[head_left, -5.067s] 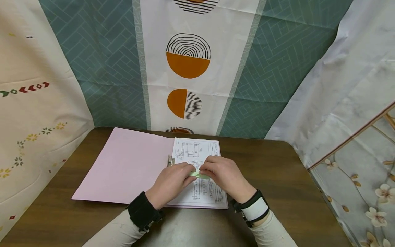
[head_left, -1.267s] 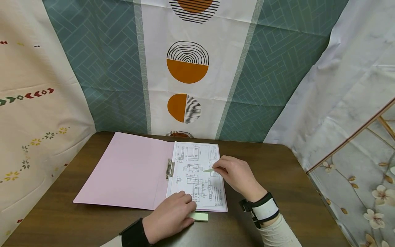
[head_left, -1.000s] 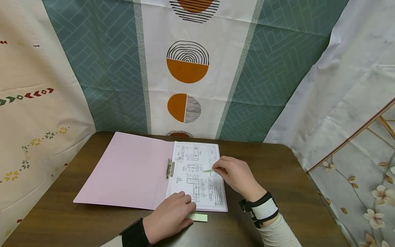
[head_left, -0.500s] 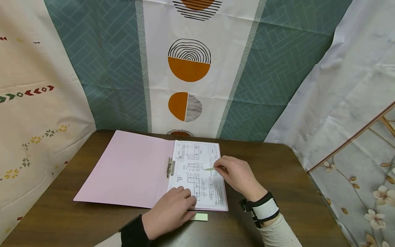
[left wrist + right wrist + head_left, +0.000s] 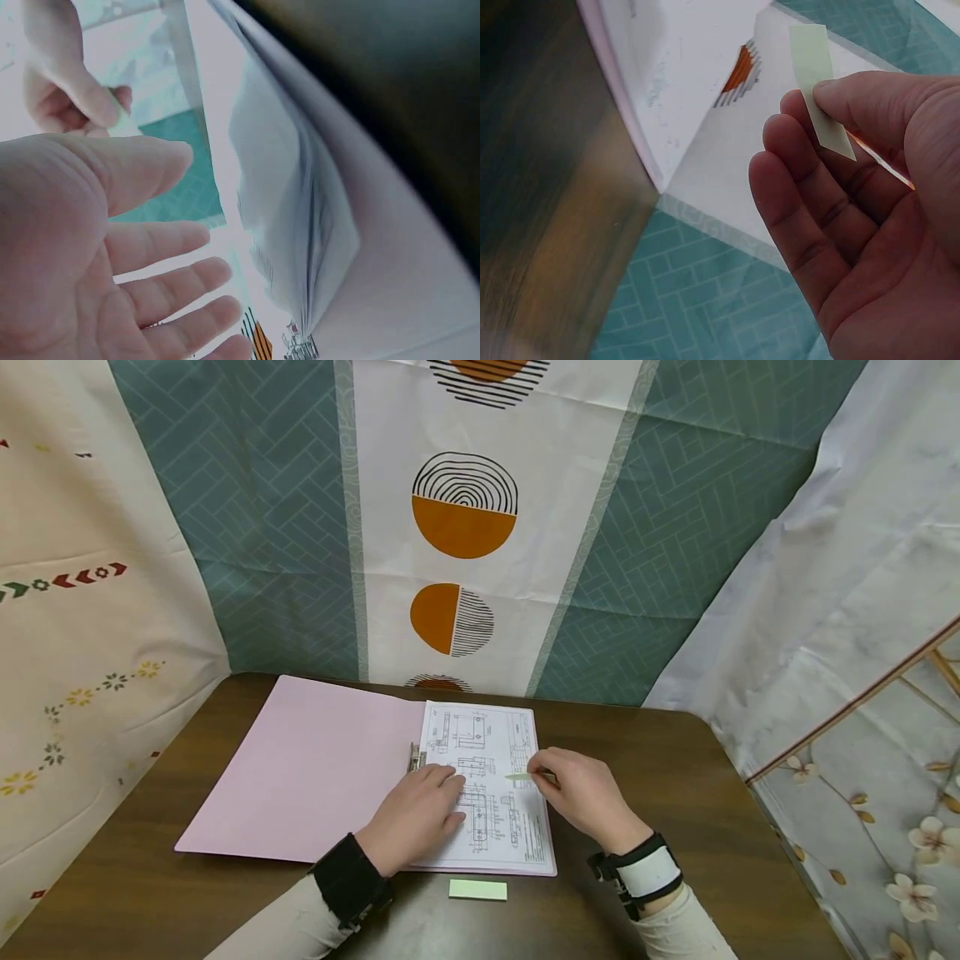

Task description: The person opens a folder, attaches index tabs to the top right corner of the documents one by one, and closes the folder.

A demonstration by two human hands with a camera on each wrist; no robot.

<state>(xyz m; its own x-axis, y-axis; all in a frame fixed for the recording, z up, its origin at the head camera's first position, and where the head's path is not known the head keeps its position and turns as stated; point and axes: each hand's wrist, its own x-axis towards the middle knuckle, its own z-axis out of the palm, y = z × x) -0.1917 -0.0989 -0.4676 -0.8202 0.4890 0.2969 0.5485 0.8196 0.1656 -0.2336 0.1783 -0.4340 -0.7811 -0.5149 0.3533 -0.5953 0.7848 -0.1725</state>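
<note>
A pale green sticky note strip (image 5: 810, 56) is pinched between the thumb and fingers of my right hand (image 5: 585, 793), above the right edge of the drawing sheet. My left hand (image 5: 416, 814) is over the lower left part of the printed technical drawing (image 5: 517, 835), its fingers extended and holding nothing; in the left wrist view they look straight and spread. The sheets lie in an open pink folder (image 5: 315, 768), whose metal clip (image 5: 417, 757) is partly hidden behind my left hand. A pad of green sticky notes (image 5: 477, 890) lies on the table just below the folder.
The brown wooden table (image 5: 637, 893) extends on both sides of the folder. A patterned cloth (image 5: 285, 527) hangs behind its far edge, with a cream cloth (image 5: 97, 693) at the left and a floral one (image 5: 885, 760) at the right.
Both hands first held the green pad over the sheet. The pad then lay below the folder under my left hand, which has since left it and moved up over the page. The right hand keeps one strip.
</note>
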